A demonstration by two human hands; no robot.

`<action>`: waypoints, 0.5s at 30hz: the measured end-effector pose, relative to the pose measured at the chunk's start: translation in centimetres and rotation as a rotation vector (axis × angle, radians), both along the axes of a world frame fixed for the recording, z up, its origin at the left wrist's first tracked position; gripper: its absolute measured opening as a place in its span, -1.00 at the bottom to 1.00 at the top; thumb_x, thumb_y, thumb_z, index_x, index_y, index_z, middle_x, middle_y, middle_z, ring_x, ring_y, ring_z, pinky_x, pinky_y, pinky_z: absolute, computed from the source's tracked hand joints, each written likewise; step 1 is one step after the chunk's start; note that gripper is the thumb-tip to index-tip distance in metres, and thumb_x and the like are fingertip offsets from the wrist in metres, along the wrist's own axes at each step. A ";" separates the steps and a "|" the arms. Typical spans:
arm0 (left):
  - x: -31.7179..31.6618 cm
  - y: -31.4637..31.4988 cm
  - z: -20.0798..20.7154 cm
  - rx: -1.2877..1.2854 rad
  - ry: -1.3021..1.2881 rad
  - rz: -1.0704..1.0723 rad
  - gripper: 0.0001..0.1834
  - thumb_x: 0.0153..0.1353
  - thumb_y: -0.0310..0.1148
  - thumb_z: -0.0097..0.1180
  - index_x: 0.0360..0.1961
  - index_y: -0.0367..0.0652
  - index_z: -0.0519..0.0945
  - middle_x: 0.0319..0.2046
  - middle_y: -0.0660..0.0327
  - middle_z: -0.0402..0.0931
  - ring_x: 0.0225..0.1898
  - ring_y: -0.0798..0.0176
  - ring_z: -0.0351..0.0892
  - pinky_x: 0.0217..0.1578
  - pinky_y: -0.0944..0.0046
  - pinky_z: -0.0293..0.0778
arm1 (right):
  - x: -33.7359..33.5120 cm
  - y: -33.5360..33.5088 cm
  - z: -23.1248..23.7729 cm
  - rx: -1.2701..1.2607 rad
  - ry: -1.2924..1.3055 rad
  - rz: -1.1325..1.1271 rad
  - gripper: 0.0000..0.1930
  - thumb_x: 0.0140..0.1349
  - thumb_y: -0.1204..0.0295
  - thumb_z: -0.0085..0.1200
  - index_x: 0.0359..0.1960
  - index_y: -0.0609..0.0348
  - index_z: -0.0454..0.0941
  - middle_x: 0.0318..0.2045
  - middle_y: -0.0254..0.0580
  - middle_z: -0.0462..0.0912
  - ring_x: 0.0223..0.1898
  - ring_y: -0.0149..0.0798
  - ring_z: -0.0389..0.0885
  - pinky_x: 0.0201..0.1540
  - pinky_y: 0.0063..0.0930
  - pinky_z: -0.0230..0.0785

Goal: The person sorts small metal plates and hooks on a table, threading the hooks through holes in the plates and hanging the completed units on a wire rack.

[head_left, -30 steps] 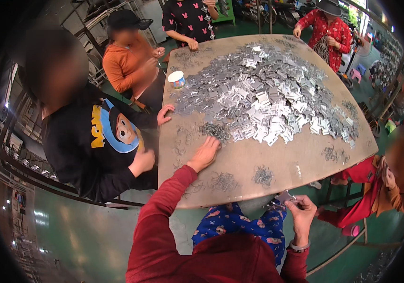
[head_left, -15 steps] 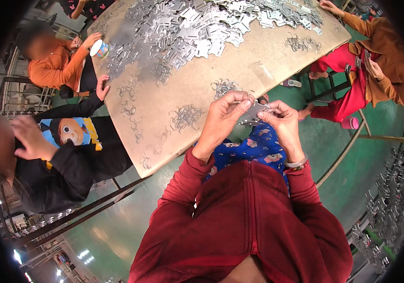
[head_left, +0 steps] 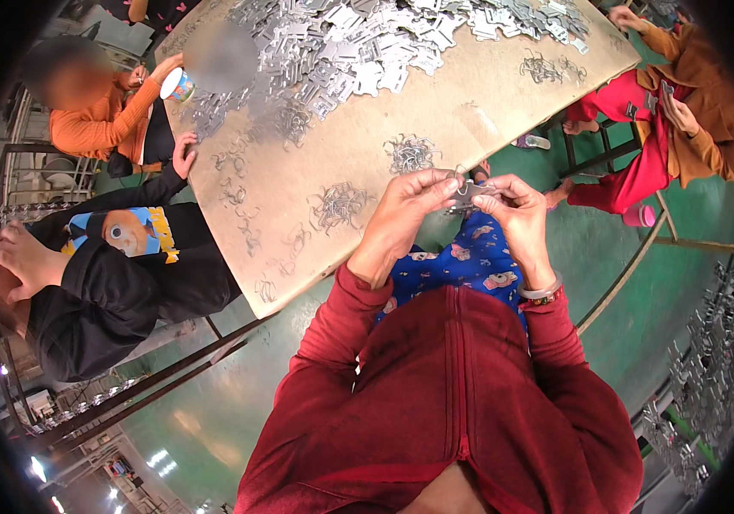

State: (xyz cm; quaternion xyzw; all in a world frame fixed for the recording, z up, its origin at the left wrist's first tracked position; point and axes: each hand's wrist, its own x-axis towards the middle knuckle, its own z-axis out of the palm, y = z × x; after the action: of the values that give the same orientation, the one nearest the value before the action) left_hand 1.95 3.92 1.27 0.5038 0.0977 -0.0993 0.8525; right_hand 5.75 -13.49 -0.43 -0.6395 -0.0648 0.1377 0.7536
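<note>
Between my two hands, just past the table's near edge, is a small flat grey metal plate (head_left: 469, 192). My left hand (head_left: 410, 207) pinches its left end between thumb and fingers, and a thin bent wire hook (head_left: 459, 174) stands up by those fingertips. At the plate's other end my right hand (head_left: 519, 218) is closed in a pinch. Fingers cover much of the plate, and I cannot tell how the hook is joined to it. Loose wire hooks lie in one heap (head_left: 340, 206) beside my left wrist and another heap (head_left: 411, 154) beyond the fingers.
A big pile of flat metal plates (head_left: 358, 47) covers the far part of the tan table (head_left: 341, 128). Co-workers sit at the left and right, one hand (head_left: 184, 156) resting on the table's left edge. A paper cup (head_left: 177, 85) and a rack of metal parts (head_left: 714, 368) also show.
The plate has tipped from showing its face to lying more edge-on, with my right fingers shifted slightly along it. At left, the co-worker in black has moved a raised hand farther left.
</note>
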 end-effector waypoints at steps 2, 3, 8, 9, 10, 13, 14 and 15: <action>0.4 0.0 0.2 -0.002 0.014 0.007 -0.79 0.18 -0.38 0.09 -0.22 -0.29 0.55 -0.26 0.20 0.55 -0.19 0.34 0.51 -0.11 0.28 0.42 | 0.2 0.1 0.0 -0.016 0.000 -0.001 -0.86 0.00 0.70 0.17 -0.37 0.34 0.53 -0.49 -0.31 0.59 -0.46 -0.54 0.51 -0.39 -0.72 0.35; 0.4 0.0 0.2 0.001 0.022 0.018 -0.80 0.19 -0.39 0.09 -0.23 -0.30 0.55 -0.27 0.19 0.55 -0.19 0.33 0.51 -0.10 0.27 0.42 | 0.2 0.2 0.0 -0.028 -0.006 0.002 -0.86 0.00 0.69 0.17 -0.37 0.33 0.53 -0.50 -0.32 0.59 -0.47 -0.55 0.51 -0.40 -0.73 0.33; 0.5 -0.1 -0.4 -0.009 0.019 0.071 -0.83 0.20 -0.42 0.06 -0.24 -0.30 0.55 -0.27 0.19 0.54 -0.19 0.35 0.50 -0.09 0.29 0.41 | 0.3 0.3 -0.2 -0.122 -0.059 -0.014 -0.88 0.00 0.65 0.20 -0.39 0.31 0.55 -0.52 -0.39 0.56 -0.49 -0.58 0.43 -0.43 -0.73 0.27; 0.4 -0.3 -0.5 -0.018 0.038 0.077 -0.85 0.21 -0.43 0.04 -0.25 -0.29 0.55 -0.27 0.19 0.55 -0.19 0.36 0.49 -0.09 0.31 0.40 | 0.1 0.3 -0.3 -0.175 -0.094 -0.023 -0.88 -0.01 0.64 0.21 -0.40 0.31 0.56 -0.53 -0.41 0.55 -0.49 -0.59 0.40 -0.43 -0.72 0.25; 0.2 -0.7 -0.3 -0.018 0.030 0.083 -0.85 0.21 -0.43 0.04 -0.25 -0.29 0.55 -0.27 0.19 0.55 -0.19 0.36 0.49 -0.09 0.31 0.40 | 0.1 0.4 0.1 -0.173 -0.106 -0.054 -0.89 -0.02 0.62 0.22 -0.41 0.28 0.58 -0.56 -0.44 0.51 -0.50 -0.58 0.36 -0.43 -0.70 0.22; -0.4 -2.2 0.6 0.251 -0.193 0.175 -0.88 0.26 -0.44 -0.04 -0.27 -0.24 0.50 -0.24 0.22 0.55 -0.18 0.43 0.45 -0.08 0.39 0.35 | 0.8 -0.7 0.3 -0.278 -0.283 0.055 -0.91 -0.02 0.60 0.21 -0.43 0.24 0.60 -0.57 -0.44 0.48 -0.51 -0.55 0.36 -0.44 -0.67 0.21; -0.7 -2.4 0.4 0.269 -0.232 0.188 -0.88 0.27 -0.45 -0.06 -0.25 -0.26 0.48 -0.26 0.21 0.54 -0.18 0.41 0.45 -0.08 0.38 0.35 | 1.4 -1.8 0.1 -0.245 -0.297 0.215 -0.83 0.00 0.62 0.17 -0.32 0.25 0.60 -0.50 -0.38 0.55 -0.46 -0.52 0.42 -0.39 -0.67 0.28; -1.0 -2.6 0.0 0.333 -0.268 0.214 -0.89 0.27 -0.47 -0.06 -0.26 -0.27 0.47 -0.26 0.21 0.54 -0.18 0.41 0.45 -0.08 0.38 0.35 | 1.9 -2.1 0.3 -0.155 -0.211 0.255 -0.78 0.01 0.64 0.13 -0.25 0.26 0.59 -0.45 -0.34 0.58 -0.42 -0.50 0.46 -0.34 -0.67 0.32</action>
State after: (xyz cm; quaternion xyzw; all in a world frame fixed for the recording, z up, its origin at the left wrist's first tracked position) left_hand 0.91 1.32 1.30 0.6327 0.0513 0.0769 0.7689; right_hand 7.66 -15.57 -0.08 -0.6932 -0.2133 0.1690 0.6674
